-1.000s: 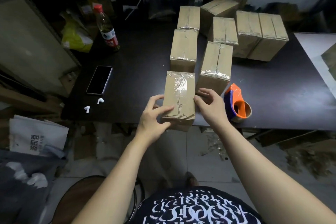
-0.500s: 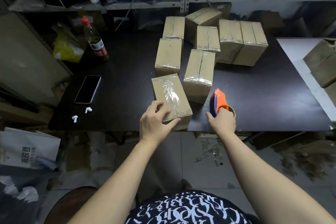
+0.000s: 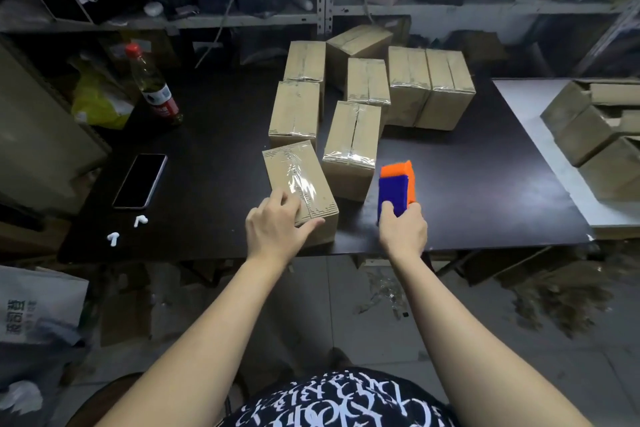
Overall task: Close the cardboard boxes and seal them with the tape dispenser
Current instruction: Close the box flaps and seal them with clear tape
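A small taped cardboard box (image 3: 304, 180) lies turned at an angle at the near edge of the black table (image 3: 467, 191). My left hand (image 3: 277, 227) rests on its near left corner, thumb along the near edge. My right hand (image 3: 403, 230) grips the orange and blue tape dispenser (image 3: 396, 189), held upright just right of that box. Several more taped boxes (image 3: 353, 146) stand in rows behind. Open boxes (image 3: 595, 135) are stacked at the far right.
A phone (image 3: 140, 180) and two white earbuds (image 3: 126, 229) lie on the table's left side, with a red-capped bottle (image 3: 154, 87) and a yellow bag (image 3: 100, 100) behind. Cluttered shelves run along the back. A white surface (image 3: 540, 135) adjoins the table on the right.
My right hand left the box, reached right and took hold of the tape dispenser, lifting it upright. My left hand turned the near box at an angle. The camera view shifted right.
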